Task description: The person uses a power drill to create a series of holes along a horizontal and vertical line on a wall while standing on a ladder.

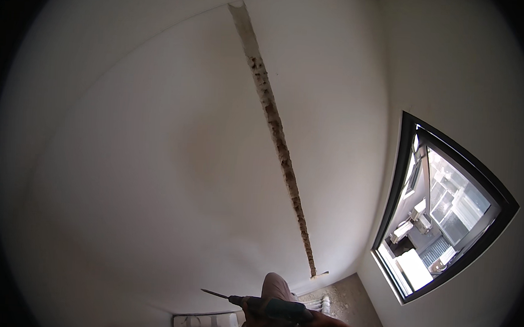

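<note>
A dark green hammer drill [275,309] with a long thin chisel bit [214,293] pointing left is held low in the view. My right hand [319,320] grips its rear handle, the forearm coming in from the lower right. My left hand [246,312] is closed around the front of the tool, just behind the bit. A bent knee in beige trousers [276,284] rises right behind the drill. Above it, a long narrow rough groove [275,128] is cut in the white wall, ending near the floor.
A black-framed window [443,214] is open in the right wall, with buildings outside. The floor [350,298] near the groove's lower end is covered in rubble and dust. A white boxy object [206,324] lies at the bottom edge.
</note>
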### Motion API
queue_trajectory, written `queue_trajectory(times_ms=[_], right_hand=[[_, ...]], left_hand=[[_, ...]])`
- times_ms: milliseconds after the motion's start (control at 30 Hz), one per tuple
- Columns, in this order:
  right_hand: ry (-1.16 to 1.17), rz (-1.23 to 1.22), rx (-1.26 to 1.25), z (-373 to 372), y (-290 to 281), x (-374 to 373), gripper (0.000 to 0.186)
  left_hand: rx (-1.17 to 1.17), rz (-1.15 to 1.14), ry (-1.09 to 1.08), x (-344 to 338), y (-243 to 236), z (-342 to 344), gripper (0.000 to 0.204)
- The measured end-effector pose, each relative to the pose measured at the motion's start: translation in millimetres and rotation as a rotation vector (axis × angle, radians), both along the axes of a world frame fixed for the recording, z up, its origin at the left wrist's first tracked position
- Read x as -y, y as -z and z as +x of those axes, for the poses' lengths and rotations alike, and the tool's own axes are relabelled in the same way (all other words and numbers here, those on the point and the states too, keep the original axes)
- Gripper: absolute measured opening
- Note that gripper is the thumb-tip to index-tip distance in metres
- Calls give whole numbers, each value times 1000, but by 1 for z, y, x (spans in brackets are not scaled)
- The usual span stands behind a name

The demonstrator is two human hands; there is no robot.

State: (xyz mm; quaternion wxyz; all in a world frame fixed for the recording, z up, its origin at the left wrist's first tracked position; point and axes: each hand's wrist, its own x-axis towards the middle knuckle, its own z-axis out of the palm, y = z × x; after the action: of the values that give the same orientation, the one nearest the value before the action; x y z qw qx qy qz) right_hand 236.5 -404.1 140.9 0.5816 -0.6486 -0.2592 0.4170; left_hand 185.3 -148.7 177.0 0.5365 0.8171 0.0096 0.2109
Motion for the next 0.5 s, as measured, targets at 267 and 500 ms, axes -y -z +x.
queue_trajectory(times_ms=[267, 500], right_hand=[[107, 336, 12, -13, -18, -7, 66], [143, 366, -52, -7, 22, -4, 66]], left_hand=[[15, 135, 2, -15, 21, -10, 103], [-33, -175, 82, 20, -46, -3, 103]])
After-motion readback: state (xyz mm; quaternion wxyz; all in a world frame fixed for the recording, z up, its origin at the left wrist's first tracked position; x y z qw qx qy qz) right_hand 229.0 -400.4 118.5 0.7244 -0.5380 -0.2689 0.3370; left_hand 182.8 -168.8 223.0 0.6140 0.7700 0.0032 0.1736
